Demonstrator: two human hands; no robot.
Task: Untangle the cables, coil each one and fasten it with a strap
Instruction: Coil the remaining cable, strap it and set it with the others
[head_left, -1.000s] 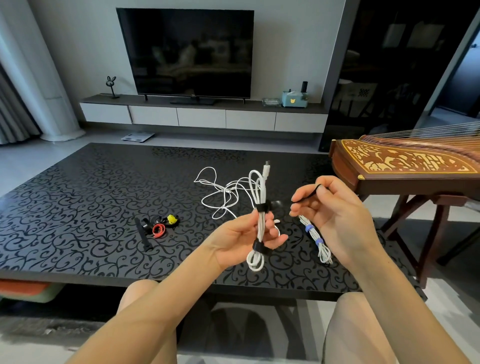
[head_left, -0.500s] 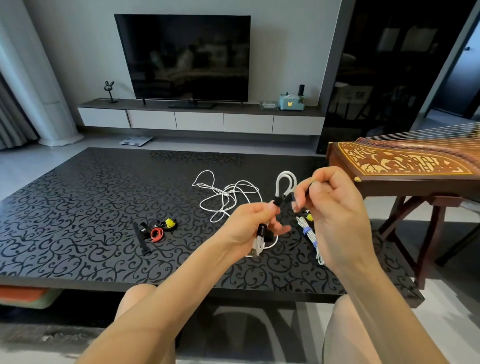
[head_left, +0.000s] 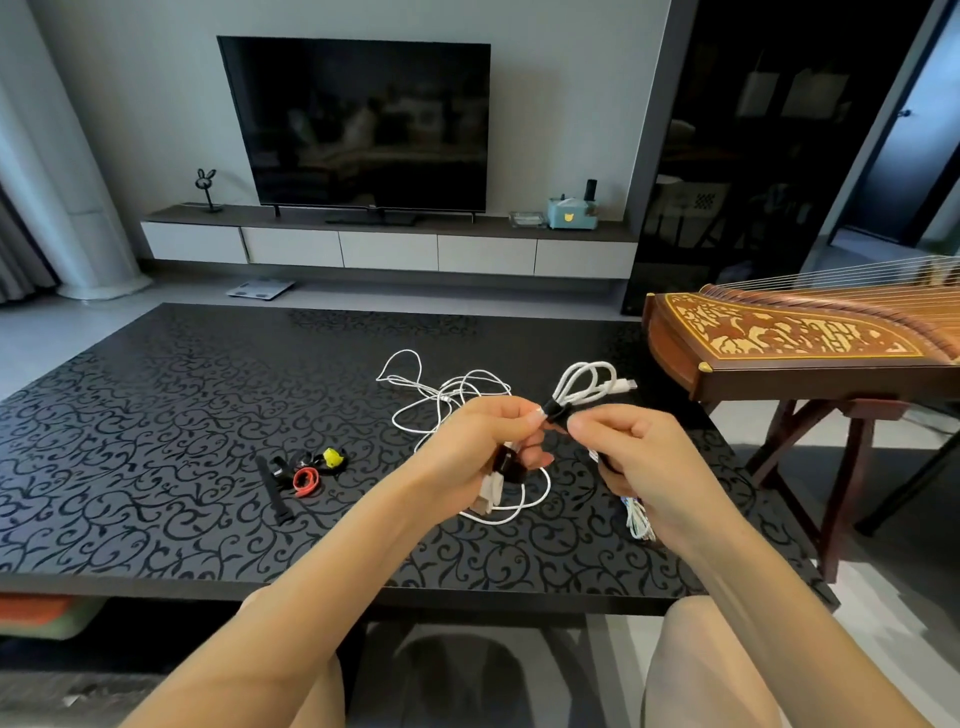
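spare straps (head_left: 306, 480): a few small ones, black, red and yellow, lie on the left of the table (head_left: 130, 415).
loose cable (head_left: 447, 395): thin and white, in a messy heap on the table, just behind the left hand. It looks light and floppy and will likely snag on itself. A plug end is the best place to take it.
left hand (head_left: 483, 447): held up over the table, fingers curled round the coiled cable, fingertips up near the strap.
coiled cable (head_left: 587, 382): in the air between the 2 hands. Its loops and 1 plug poke out up and to the right. It looks soft, light and springy, so the loops may pop open. Best to hold it right beside the strap.
black strap (head_left: 553, 410): wrapped round the coil near the loops. A 2nd black strap (head_left: 511, 465) sits lower down. Thin and bendy, easy to pull snug by its end.
right hand (head_left: 639, 447): fingers curled, thumb and first finger pinching the strap's end, right at the coil.
tied bundle (head_left: 636, 519): on the table under the right hand, mostly hidden.
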